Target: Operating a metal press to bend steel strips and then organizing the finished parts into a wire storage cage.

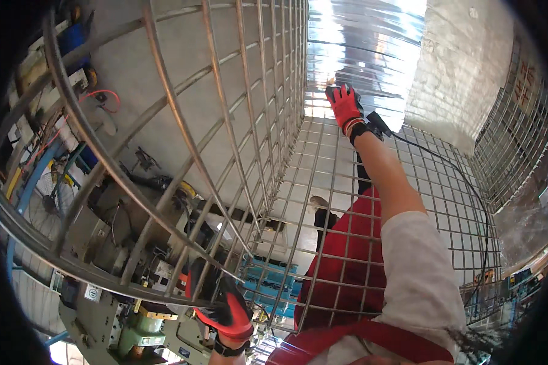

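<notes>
Red-and-black work gloves cover both my hands. My right hand (346, 109) reaches far forward over the wire mesh cage (323, 159). Its fingers point away and lie at the near edge of the shiny metal sheets (362, 45), slightly apart at the tips. Whether they pinch an edge cannot be made out. Beside the wrist is a black cable end (380, 123), its cord trailing right over the mesh. Low at the left, my left hand (228, 304) is closed around the bars near the cage's rim; its fingertips are partly hidden by the wires.
A whitish wrinkled sheet (460, 67) hangs over the cage's right side. Beyond the left mesh wall stand green-grey machinery (143, 331), blue crates (268, 289) and cluttered equipment with a red hose (106, 94). The curved rim (109, 158) crosses at the left.
</notes>
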The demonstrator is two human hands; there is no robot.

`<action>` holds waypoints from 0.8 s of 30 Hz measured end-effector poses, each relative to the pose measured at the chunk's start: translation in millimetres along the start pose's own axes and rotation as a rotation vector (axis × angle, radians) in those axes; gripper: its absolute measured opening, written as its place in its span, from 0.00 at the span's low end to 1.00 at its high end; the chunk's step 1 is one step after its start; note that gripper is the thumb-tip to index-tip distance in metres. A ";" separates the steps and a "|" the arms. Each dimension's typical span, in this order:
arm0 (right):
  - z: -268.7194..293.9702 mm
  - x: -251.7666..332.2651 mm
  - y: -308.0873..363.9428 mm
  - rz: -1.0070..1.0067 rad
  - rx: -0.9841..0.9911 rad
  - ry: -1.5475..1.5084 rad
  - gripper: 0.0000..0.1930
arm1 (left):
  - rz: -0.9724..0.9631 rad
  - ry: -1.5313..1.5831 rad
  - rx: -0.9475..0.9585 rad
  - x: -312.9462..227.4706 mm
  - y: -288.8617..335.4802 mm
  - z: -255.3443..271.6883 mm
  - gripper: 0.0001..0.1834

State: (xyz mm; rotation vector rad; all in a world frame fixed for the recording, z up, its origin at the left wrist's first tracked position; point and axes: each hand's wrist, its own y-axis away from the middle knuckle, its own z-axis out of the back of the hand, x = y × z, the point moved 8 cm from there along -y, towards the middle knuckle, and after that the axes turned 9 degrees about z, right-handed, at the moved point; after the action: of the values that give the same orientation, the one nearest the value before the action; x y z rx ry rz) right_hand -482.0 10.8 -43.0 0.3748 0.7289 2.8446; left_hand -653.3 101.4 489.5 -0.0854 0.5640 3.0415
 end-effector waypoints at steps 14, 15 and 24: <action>7.2 -3.4 6.2 -0.163 -0.003 -0.171 0.22 | 0.076 0.419 0.138 -43.7 -17.6 -14.2 0.32; 8.7 -1.9 6.6 -0.169 0.014 -0.162 0.23 | 0.095 0.487 0.147 -40.0 -17.0 -13.8 0.32; 64.4 -1.4 28.9 -0.165 0.114 -0.180 0.20 | -0.029 0.547 0.220 -89.2 -20.0 -19.8 0.27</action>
State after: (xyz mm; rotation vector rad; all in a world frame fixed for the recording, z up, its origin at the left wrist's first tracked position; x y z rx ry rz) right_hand -465.5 14.3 25.5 0.5531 0.8456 2.5828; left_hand -562.4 109.7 469.5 -0.9210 0.9059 2.8849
